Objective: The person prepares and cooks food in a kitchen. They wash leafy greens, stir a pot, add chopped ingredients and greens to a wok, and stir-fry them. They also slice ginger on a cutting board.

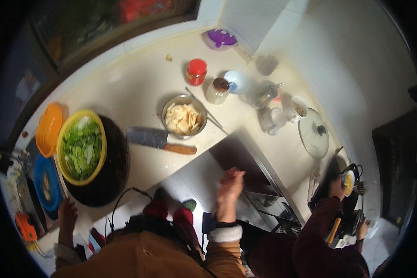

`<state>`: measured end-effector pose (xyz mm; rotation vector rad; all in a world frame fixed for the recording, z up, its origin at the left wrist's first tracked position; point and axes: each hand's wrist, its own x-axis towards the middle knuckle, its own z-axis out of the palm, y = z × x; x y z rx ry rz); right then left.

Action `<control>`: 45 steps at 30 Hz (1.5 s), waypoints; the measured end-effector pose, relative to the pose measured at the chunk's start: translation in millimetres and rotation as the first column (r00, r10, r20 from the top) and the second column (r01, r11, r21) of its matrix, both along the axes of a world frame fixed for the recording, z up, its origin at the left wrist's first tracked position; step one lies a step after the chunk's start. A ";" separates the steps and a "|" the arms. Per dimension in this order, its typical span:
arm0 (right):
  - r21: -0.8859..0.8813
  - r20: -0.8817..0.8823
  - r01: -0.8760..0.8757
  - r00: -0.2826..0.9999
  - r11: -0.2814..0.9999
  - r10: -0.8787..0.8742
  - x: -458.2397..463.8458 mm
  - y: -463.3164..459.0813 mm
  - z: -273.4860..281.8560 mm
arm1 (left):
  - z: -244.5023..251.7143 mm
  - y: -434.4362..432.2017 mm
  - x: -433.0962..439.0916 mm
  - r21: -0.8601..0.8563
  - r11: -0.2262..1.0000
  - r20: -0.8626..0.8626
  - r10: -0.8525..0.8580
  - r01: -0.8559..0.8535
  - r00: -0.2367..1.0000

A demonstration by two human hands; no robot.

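My left hand [68, 212] hangs near the counter's front edge at the left, below a blue plastic basin [48, 183]; nothing shows in it. Before my body, over the floor, my right hand [231, 184] is raised with its fingers bent together, blurred; no object can be made out in it. Between them on the counter, a yellow basket [102, 153] of chopped green leaves rests on a dark round board [116, 170]. A cleaver with a wooden handle [180, 149] lies beside a steel bowl [202, 130] of pale slices. A pair of chopsticks [212, 118] leans by the bowl.
At right a co-worker's hand [337, 189] holds a dish of yellow food [349, 182] by the stove. A glass lid [312, 135], mugs, a red-lidded jar [196, 72] and a purple item [222, 37] stand farther back. An orange basket [49, 130] sits left.
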<state>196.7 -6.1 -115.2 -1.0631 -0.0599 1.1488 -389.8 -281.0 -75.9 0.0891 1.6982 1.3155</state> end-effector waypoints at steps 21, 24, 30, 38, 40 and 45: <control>0.003 -0.510 -0.413 0.783 0.911 0.357 -129.3 39.4 -123.3 | 25.0 9.1 57.0 0.153 0.975 -0.750 0.010 0.159 0.662; -0.372 -0.021 -0.518 0.835 0.770 0.551 -86.2 13.0 -135.1 | 59.1 43.8 109.7 -0.042 0.889 -0.909 -0.224 0.456 0.352; -0.775 0.614 -0.152 0.049 0.613 0.788 67.9 -25.9 -106.8 | 117.4 138.5 228.2 -0.343 0.257 -0.538 -0.842 0.903 0.035; -0.370 0.687 0.457 -0.452 0.809 0.569 135.2 -17.6 -81.0 | 62.3 216.6 346.6 -0.320 -0.339 -0.164 -0.900 0.885 -0.404; -0.291 0.767 0.502 -0.386 0.814 0.512 147.0 -10.7 -85.5 | 37.3 221.9 366.9 -0.284 -0.397 -0.147 -0.882 0.873 -0.448; -0.189 0.793 0.578 -0.387 0.794 0.471 179.6 7.0 -99.5 | -43.9 232.6 399.9 -0.076 -0.401 -0.042 -0.914 0.913 -0.405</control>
